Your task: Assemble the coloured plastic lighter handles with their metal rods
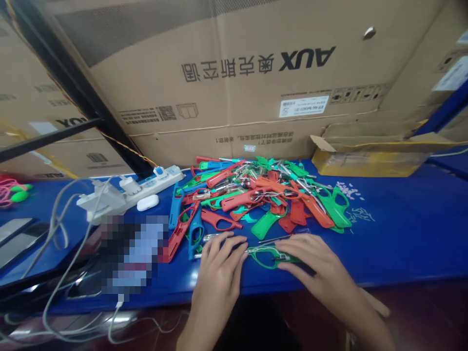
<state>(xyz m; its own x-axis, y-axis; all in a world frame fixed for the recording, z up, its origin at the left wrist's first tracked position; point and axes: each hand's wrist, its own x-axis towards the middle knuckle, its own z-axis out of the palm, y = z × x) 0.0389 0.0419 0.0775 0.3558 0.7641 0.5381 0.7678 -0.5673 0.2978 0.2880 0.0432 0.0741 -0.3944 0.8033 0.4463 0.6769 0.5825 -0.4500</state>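
A green long-reach lighter shell [263,263] lies low over the front of the blue table, with white wires and small inner parts showing in it. My left hand [221,263] closes over its barrel end, where a metal tube [198,255] shows left of the fingers. At the handle end, my right hand [317,261] grips the shell between thumb and fingers; its palm hides part of the handle. Just behind the hands lies a thin metal rod [273,239]. Beyond that spreads a heap of red, green and blue lighter shells [241,199] with metal tubes and wired parts.
A white power strip [153,183], earbud case [147,203] and blurred-out phone [141,253] with cables sit left. Small white pieces [349,190] and thin pins [361,215] lie right. An open carton [365,163] and large cardboard boxes [234,107] stand behind.
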